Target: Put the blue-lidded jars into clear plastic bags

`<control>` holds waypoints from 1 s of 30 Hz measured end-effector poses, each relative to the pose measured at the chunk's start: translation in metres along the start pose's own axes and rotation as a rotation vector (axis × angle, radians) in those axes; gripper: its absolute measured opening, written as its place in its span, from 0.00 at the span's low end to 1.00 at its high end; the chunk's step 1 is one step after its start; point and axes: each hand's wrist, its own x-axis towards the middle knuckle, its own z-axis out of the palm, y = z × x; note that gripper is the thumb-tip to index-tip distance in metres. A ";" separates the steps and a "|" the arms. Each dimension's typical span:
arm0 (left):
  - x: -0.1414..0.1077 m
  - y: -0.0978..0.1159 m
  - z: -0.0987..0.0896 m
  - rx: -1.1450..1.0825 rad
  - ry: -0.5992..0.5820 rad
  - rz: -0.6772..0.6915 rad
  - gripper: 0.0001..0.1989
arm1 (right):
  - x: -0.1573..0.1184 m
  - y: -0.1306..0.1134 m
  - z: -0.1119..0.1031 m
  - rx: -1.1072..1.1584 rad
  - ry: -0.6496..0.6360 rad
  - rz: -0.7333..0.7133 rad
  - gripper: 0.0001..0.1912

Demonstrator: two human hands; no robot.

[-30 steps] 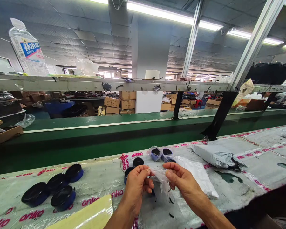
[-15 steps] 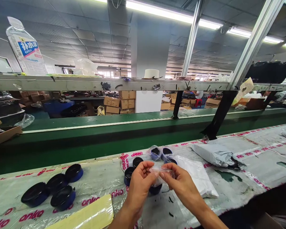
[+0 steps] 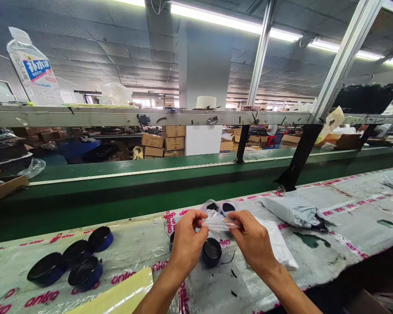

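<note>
Between my two hands a clear plastic bag (image 3: 216, 221) is stretched sideways above the table. My left hand (image 3: 189, 240) pinches its left edge, and my right hand (image 3: 253, 240) pinches the right edge. Just below the bag lies a round dark blue and black cap-like piece (image 3: 211, 252). Behind my hands, two similar round pieces (image 3: 228, 206) sit in clear plastic. Another one is mostly hidden behind my left hand. Beside my right hand rests a stack of white bags (image 3: 280, 246).
Several round black and blue pieces (image 3: 85, 272) stand at the left. A yellow sheet (image 3: 118, 294) lies at the front, and a grey plastic package (image 3: 294, 211) at the right. Beyond the table runs a green conveyor (image 3: 144, 192), under a metal shelf (image 3: 111, 117) holding a bottle (image 3: 36, 69).
My hands have moved apart, pulling the crumpled clear bag out wider between them. The round piece below the bag now shows more fully.
</note>
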 end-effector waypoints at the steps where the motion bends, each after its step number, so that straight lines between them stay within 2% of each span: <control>1: 0.002 -0.003 -0.001 0.135 0.033 0.115 0.13 | 0.001 0.002 0.002 -0.031 0.041 -0.055 0.10; 4: 0.005 -0.014 -0.001 0.493 0.108 0.370 0.16 | -0.001 0.009 0.013 -0.088 0.081 -0.066 0.11; 8: 0.000 -0.038 0.005 0.945 0.108 0.446 0.15 | -0.016 0.022 0.032 -0.081 -0.040 0.006 0.09; 11: -0.005 -0.053 0.010 1.143 0.124 0.521 0.13 | -0.026 0.033 0.041 -0.093 -0.104 -0.026 0.06; 14: -0.009 -0.061 0.012 1.185 0.132 0.578 0.10 | -0.033 0.040 0.044 -0.150 -0.141 -0.095 0.03; 18: -0.014 -0.065 0.011 1.190 0.111 0.641 0.09 | -0.040 0.041 0.041 -0.223 -0.146 -0.198 0.05; 30: -0.011 -0.075 0.010 1.199 0.061 0.582 0.07 | -0.048 0.051 0.052 -0.361 -0.090 -0.249 0.15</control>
